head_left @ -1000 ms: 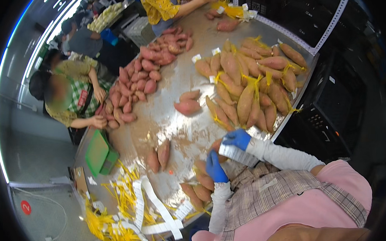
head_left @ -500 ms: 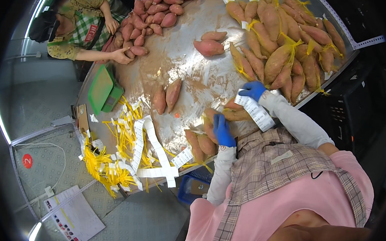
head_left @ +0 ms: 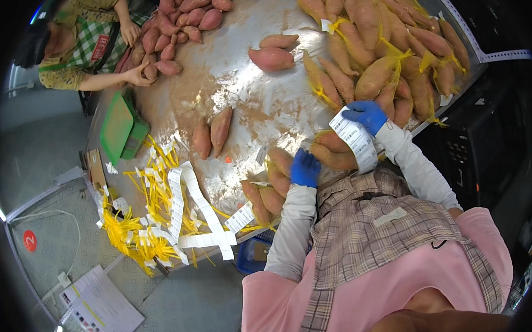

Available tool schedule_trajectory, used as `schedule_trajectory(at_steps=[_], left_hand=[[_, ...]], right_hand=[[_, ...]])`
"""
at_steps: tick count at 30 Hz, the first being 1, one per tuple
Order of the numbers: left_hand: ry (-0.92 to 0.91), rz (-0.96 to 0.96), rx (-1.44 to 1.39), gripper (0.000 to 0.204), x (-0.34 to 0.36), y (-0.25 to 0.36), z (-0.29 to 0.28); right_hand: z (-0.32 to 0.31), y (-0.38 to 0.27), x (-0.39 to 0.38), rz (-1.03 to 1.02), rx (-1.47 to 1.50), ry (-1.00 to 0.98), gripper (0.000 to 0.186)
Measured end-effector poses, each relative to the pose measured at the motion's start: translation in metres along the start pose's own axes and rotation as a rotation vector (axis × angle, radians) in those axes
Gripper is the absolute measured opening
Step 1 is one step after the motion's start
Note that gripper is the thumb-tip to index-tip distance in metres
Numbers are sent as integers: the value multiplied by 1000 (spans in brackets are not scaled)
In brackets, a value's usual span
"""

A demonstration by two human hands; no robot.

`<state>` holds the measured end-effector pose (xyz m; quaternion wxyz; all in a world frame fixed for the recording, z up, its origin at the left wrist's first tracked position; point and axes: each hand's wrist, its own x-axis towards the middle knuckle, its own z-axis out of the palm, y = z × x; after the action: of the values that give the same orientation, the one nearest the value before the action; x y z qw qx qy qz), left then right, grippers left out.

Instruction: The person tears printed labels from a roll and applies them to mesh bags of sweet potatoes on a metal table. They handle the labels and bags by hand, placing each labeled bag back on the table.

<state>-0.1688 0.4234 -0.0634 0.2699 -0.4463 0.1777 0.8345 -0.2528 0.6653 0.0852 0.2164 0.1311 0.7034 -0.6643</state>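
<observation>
My right hand (head_left: 365,116), in a blue glove, pinches a strip of white printed labels (head_left: 355,142) that hangs down over some tan sweet potatoes (head_left: 329,156) near the table's front edge. My left hand (head_left: 304,167), also gloved in blue, has its fingers curled beside the bagged sweet potatoes (head_left: 276,165); what they hold, if anything, is hidden. Another small bagged group (head_left: 255,202) lies left of it, by a loose label (head_left: 240,218). Yellow mesh bags with tags (head_left: 128,230) and long white label strips (head_left: 206,239) are spread at the left end of the table.
Many bagged sweet potatoes (head_left: 367,79) fill the right side. Loose reddish ones (head_left: 272,57) and two longer ones (head_left: 221,131) lie mid-table. A co-worker (head_left: 88,46) reaches into a pile (head_left: 192,16). A green tray (head_left: 117,132) sits left; black crates (head_left: 463,143) stand right.
My head view has tilted downward. My right hand has moved a little right with the label strip, which now hangs more upright. My left fingers have curled further.
</observation>
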Motion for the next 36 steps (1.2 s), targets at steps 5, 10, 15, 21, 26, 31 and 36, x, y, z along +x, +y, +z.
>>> schedule_trajectory(at_steps=[5,10,15,21,26,31,36], left_hand=[[-132,-61,176,71,9,-11,10],[-236,-324,204,61,29,3,26],[40,-195,631,31,65,11,7],[213,529,1188,31,-11,29,55],[168,757,931,36,-30,25,106],[-42,402,383,28,2,20,87],[-338,446,288,29,-12,-3,73]], right_hand=[[11,13,34,18,-103,-165,24],[35,41,63,-41,-183,-257,26],[38,60,59,-149,-391,-285,27],[21,74,33,16,-63,-245,24],[16,33,33,79,-193,-132,23],[28,0,46,-88,-89,-57,25],[51,-16,42,-19,-142,-155,27]])
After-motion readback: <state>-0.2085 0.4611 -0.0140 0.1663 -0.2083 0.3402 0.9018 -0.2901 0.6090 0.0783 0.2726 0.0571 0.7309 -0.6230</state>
